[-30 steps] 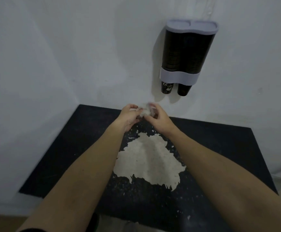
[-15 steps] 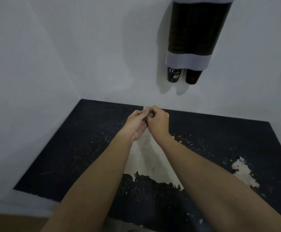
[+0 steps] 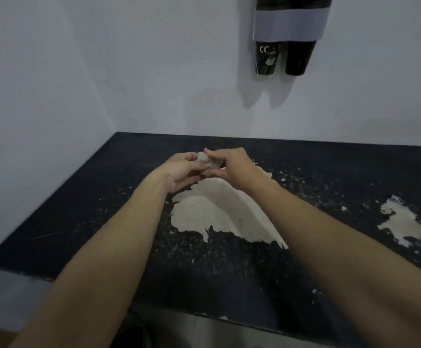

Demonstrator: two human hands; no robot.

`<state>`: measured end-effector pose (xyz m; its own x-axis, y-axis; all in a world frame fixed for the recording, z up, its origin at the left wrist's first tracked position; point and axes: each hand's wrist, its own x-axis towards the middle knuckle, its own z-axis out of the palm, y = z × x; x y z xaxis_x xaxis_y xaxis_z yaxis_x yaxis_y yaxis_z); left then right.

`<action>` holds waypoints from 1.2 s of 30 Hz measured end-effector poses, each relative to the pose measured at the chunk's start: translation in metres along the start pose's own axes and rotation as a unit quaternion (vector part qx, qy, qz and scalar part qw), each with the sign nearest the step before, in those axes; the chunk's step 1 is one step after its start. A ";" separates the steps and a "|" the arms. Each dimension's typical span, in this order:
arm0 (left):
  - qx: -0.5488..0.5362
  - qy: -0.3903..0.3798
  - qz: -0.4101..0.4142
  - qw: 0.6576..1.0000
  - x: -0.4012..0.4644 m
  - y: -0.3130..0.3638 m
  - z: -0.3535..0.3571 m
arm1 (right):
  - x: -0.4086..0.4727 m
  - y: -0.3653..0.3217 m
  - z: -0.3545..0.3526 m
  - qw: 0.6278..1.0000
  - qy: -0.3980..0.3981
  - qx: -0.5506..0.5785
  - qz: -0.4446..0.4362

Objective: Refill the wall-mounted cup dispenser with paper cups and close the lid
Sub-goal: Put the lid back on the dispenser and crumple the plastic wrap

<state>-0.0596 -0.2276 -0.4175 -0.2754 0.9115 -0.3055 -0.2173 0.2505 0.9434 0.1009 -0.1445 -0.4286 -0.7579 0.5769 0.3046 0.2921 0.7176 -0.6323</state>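
The wall-mounted cup dispenser (image 3: 289, 20) hangs at the top right, cut off by the frame; its grey band shows and its lid is out of view. Two dark paper cups poke out below it: a printed one (image 3: 267, 57) and a plain one (image 3: 298, 57). Over the black table, my left hand (image 3: 182, 173) and my right hand (image 3: 232, 167) meet. Both pinch a small crumpled clear plastic wrapper (image 3: 205, 160) between their fingertips.
The black tabletop (image 3: 330, 259) is worn, with a large pale bare patch (image 3: 217, 214) in the middle and a smaller one (image 3: 402, 224) at the right. White walls close off the back and the left side. The table's front edge runs along the bottom.
The view has tilted down, so the dispenser's top and lid have left the frame. My hands stayed together on the wrapper and have sunk closer to the table.
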 end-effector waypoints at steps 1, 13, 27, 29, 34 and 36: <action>0.003 0.004 0.017 1.000 -0.009 -0.010 0.002 | -0.011 -0.004 0.004 0.999 0.023 -0.028 -0.015; -0.190 0.032 0.145 0.971 -0.168 -0.073 0.023 | -0.142 -0.116 0.067 0.966 0.256 0.005 -0.033; -0.090 0.170 0.162 0.968 -0.273 -0.117 -0.090 | -0.182 -0.226 0.169 0.986 0.093 0.138 -0.013; -0.082 0.192 0.159 0.965 -0.280 -0.130 -0.104 | -0.182 -0.235 0.193 0.987 0.101 0.127 -0.013; -0.060 0.245 0.136 0.958 -0.294 -0.168 -0.146 | -0.182 -0.246 0.252 0.993 0.080 0.083 -0.013; 0.009 0.283 0.117 0.952 -0.299 -0.189 -0.172 | -0.183 -0.248 0.279 0.996 0.047 0.075 -0.012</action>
<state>-0.0967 -0.6035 -0.5267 -0.7753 0.6232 -0.1027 -0.0735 0.0725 0.9947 0.0041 -0.5366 -0.5265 -0.7038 0.5998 0.3807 0.1789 0.6683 -0.7221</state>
